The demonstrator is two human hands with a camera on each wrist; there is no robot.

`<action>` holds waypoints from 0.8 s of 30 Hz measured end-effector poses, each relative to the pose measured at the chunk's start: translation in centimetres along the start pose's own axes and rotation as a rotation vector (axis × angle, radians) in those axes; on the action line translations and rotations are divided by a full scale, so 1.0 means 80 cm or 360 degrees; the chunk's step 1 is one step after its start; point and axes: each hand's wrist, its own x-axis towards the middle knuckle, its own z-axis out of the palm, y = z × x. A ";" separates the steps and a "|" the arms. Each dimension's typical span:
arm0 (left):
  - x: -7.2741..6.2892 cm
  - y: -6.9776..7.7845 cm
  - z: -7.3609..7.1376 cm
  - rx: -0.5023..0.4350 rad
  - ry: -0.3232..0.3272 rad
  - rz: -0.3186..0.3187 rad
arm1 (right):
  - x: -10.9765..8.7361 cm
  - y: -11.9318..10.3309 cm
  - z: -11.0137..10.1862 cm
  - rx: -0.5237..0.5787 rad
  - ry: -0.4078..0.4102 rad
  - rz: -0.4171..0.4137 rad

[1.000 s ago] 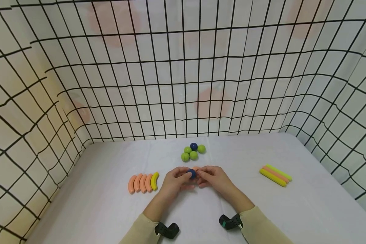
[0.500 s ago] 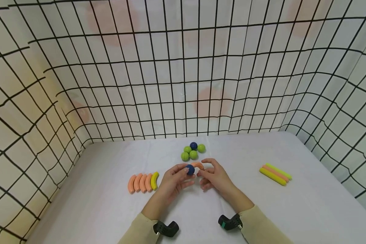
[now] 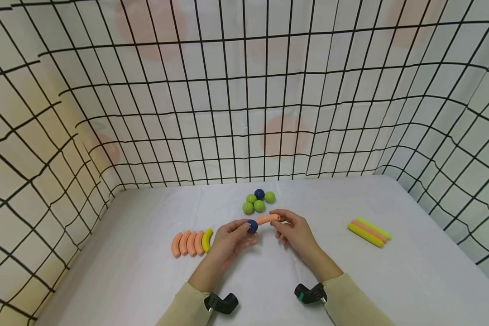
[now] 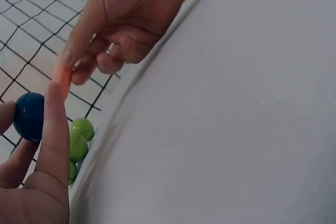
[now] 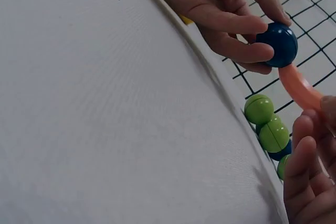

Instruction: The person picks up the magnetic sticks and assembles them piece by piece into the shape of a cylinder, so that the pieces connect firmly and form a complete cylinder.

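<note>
My left hand pinches a dark blue ball between thumb and fingers, above the white table. A curved orange stick joins the ball at one end, as the right wrist view shows. Its other end lies between the thumb and fingers of my right hand. Beyond the hands, several green balls and a second dark blue ball rest in a cluster on the table.
To the left lie several curved orange sticks and a yellow curved stick in a row. Straight sticks, yellow, orange and lime, lie on the right. A black grid net stands around the table.
My right hand has loosened, then taken hold of the orange stick's far end. The stick, hidden behind the fingers before, now points right from the blue ball. The ball has shifted slightly left.
</note>
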 end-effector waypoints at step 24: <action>0.000 -0.007 0.003 0.0118 -0.0096 -0.0004 | -0.002 0.005 0.008 0.0105 -0.0074 0.0004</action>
